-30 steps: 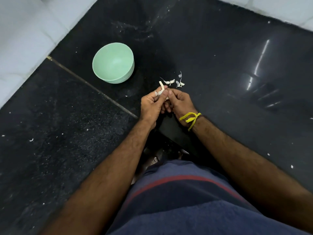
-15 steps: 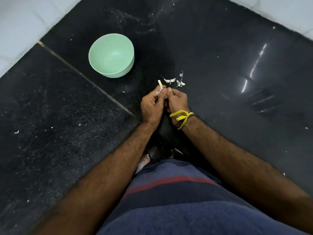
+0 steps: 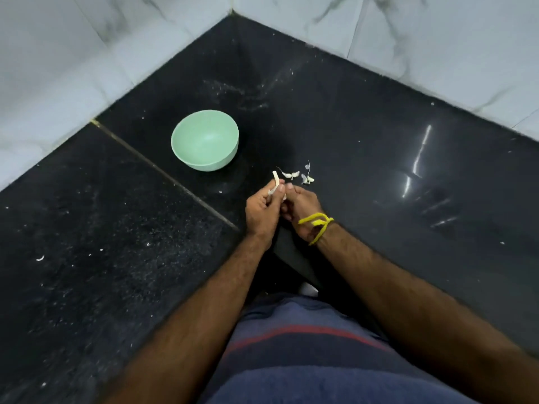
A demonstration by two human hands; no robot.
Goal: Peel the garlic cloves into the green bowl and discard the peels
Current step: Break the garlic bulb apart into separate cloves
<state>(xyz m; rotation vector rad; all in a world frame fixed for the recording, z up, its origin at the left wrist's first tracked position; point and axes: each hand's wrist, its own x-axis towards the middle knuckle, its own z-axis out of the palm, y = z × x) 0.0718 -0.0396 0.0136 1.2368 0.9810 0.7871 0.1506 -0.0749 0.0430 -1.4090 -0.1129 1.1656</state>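
Note:
My left hand and my right hand meet fingertip to fingertip over the black counter and pinch one garlic clove, whose pale stalk sticks up above my left fingers. My right wrist carries a yellow thread. Just beyond my hands, several loose garlic cloves with wispy skins lie on the counter. The green bowl stands upright to the upper left of my hands and looks empty.
The black stone counter forms a corner against white marbled wall tiles. A seam crosses it left of my hands. Small white specks and a peel scrap dot the left slab.
The camera has tilted up, so the wall corner now shows. Both hands stay together on the clove, with little visible movement.

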